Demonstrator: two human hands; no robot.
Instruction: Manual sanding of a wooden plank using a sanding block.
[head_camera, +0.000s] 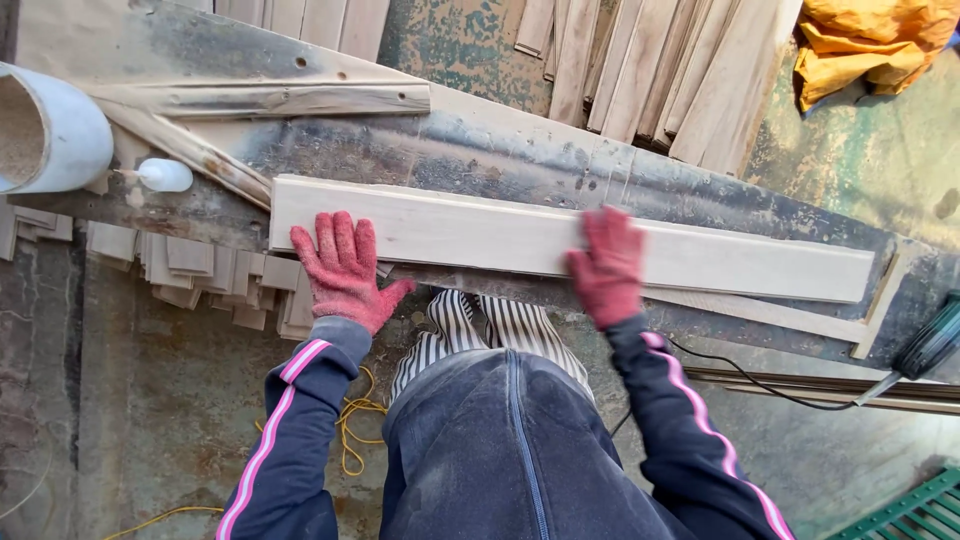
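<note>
Worn workbench bears pale plank; left hand fingers spread flat on plank, right hand blurred, grip unclear.

Both red-gloved hands rest on a long pale wooden board lying along a worn workbench, the left hand spread flat near its end, the right hand blurred at its middle.

A small white plastic squeeze bottle lies on its side at the upper left of the frame, its nozzle pointing left toward a wide white tube's open end. It carries no visible label. No signs or screens are in view.
</note>
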